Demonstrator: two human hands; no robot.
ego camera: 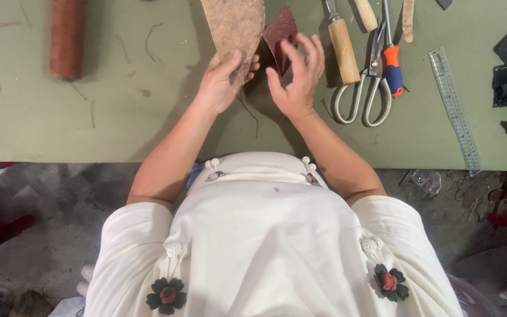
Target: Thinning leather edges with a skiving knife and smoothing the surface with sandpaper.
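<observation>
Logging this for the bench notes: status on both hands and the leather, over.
Left hand grips brown leather piece. Right hand on reddish sandpaper. Scissors beside, not in the way.

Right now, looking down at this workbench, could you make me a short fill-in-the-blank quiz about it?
1. The left hand holds a brown, leather-like ____ piece.
2. The right hand touches a dark red sheet that looks like ____.
3. Right of the hands lie metal ____.
4. Near the table's right edge lies a clear ____.

Missing: pointed; sandpaper; scissors; ruler
</observation>
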